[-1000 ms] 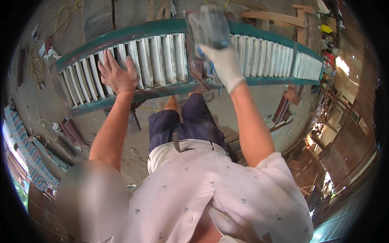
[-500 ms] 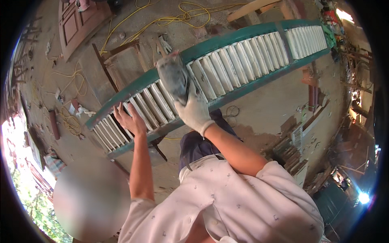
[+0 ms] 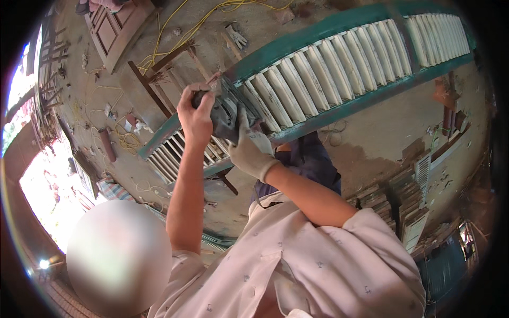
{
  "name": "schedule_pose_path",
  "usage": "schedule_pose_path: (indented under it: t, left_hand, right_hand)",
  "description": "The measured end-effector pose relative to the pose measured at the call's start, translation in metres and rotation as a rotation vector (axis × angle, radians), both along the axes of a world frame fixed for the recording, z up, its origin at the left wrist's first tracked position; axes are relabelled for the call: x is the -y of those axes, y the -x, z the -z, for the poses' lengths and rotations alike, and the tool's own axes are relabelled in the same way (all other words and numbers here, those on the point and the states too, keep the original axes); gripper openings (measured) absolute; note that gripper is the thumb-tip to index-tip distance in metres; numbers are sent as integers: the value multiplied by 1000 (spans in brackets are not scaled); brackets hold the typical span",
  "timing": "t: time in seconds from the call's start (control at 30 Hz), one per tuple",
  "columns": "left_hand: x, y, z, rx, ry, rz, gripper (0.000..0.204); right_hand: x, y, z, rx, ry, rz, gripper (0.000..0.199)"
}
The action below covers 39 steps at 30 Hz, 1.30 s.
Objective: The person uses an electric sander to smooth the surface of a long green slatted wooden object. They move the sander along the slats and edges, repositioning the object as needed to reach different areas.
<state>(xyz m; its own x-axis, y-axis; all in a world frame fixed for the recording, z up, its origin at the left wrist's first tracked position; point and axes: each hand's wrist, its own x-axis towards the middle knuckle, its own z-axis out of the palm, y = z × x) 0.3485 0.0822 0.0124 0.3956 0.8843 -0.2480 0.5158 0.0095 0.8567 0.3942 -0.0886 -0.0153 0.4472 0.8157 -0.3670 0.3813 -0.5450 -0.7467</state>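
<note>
A long louvred shutter (image 3: pixel 323 113) with a green frame and pale, worn slats runs across in front of me. Over its middle is a dark hand-held power sander (image 3: pixel 225 117), tilted, with its flat side turned towards the slats. My bare left hand (image 3: pixel 197 119) is closed around the knob at the sander's left end. My right hand (image 3: pixel 251 151), in a pale work glove, grips the rear of the sander near the shutter's near rail. The sander's underside is hidden, so I cannot tell whether it touches the slats.
Wooden trestle pieces (image 3: pixel 148 87) support or stand behind the shutter. A yellow cable (image 3: pixel 199 29) loops over the floor, near a loose glove (image 3: pixel 237 38). A brown panelled door (image 3: pixel 117 29) lies far left. Stacked slatted panels (image 3: pixel 382 204) lie at right.
My left hand has left the shutter's slats and taken hold of the sander's knob. The sander has tilted in my right hand. The view has shifted.
</note>
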Motion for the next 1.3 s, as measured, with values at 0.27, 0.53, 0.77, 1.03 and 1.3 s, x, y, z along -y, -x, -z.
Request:
schedule_pose_path:
  t: [0.27,0.53,0.77,1.03,1.3]
  left_hand:
    - [-51,-44,-10,161,149,26,9]
    - [-47,-24,8,63,28,146,11]
    - [-101,-42,4,0,18,97,15]
    - [-137,-53,4,36,67,79,16]
    - [-138,-47,17,111,47,164,18]
  right_hand:
    - [-49,-32,-21,-263,79,50,107]
    - [-47,-38,-32,-346,154,40,109]
    - [-93,-45,-26,-336,102,54,109]
    - [-128,-50,-20,-383,65,102,106]
    - [-124,-41,-24,-411,34,179,108]
